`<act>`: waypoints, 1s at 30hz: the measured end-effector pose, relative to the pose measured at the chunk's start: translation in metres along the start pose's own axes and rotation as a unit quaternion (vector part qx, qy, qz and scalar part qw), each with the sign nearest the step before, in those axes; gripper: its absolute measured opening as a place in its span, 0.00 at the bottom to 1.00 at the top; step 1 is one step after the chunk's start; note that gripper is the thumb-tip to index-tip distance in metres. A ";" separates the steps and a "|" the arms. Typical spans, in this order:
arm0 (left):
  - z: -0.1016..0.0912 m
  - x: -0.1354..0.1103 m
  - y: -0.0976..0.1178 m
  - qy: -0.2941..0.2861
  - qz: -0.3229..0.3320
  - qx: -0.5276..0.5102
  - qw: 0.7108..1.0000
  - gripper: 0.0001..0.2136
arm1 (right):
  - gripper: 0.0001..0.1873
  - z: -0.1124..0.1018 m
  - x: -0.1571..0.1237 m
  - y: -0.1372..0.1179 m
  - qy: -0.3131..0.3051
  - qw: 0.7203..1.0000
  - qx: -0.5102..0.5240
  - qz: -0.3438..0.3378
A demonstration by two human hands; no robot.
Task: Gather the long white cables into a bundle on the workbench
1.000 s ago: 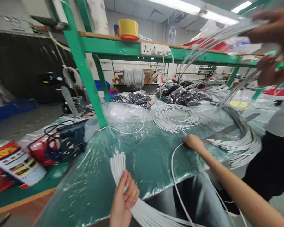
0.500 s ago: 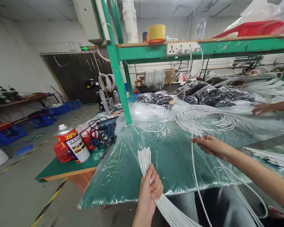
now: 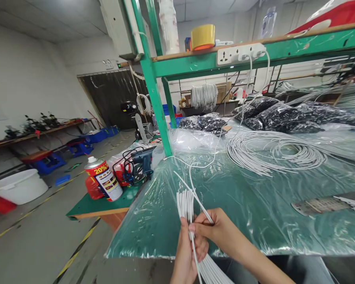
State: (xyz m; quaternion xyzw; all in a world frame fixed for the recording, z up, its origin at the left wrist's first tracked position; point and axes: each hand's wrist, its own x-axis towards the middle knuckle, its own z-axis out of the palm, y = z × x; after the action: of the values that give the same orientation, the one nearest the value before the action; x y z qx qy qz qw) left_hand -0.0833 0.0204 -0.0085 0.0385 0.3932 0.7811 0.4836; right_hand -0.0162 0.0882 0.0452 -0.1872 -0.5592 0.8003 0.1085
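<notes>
My left hand (image 3: 185,252) is wrapped round a bundle of white cables (image 3: 184,203), whose cut ends stand up above the fist. Below the hand the bundle trails down over the table's front edge. My right hand (image 3: 217,228) is closed against the bundle, pinching white cable (image 3: 201,206). Two loose ends rise from there, crossing beside the bundle's top. How many strands the right fingers grip is partly hidden. Behind the hands, a large coil of white cables (image 3: 242,156) lies on the plastic-covered green table (image 3: 154,221).
A green post (image 3: 157,106) rises at the table's back left, carrying a shelf with a power strip (image 3: 239,54). Bags of black parts (image 3: 278,116) lie behind the coil. To the left are a spray can (image 3: 105,179) and a heat gun (image 3: 142,159). A metal ruler (image 3: 316,206) lies right.
My right hand has moved left from beside the coil to the bundle, bringing cable with it. The view has turned left, and another person's hand at the right is out of sight.
</notes>
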 end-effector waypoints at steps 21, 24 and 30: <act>-0.005 -0.022 0.004 -0.125 0.021 0.069 0.990 0.27 | 0.10 -0.020 0.002 -0.024 -0.076 0.982 -0.172 -0.022; 0.000 -0.023 0.005 -0.120 0.035 0.065 0.990 0.27 | 0.18 -0.023 -0.002 -0.030 -0.085 0.989 -0.120 0.015; 0.011 -0.009 0.004 -0.077 0.055 0.033 0.995 0.31 | 0.28 -0.042 -0.038 -0.047 0.090 0.993 0.026 -0.076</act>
State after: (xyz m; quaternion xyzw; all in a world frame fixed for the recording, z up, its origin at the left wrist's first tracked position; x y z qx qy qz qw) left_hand -0.0768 0.0185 0.0048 0.1359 0.3774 0.7881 0.4668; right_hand 0.0342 0.1263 0.0834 -0.2120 -0.5390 0.7838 0.2239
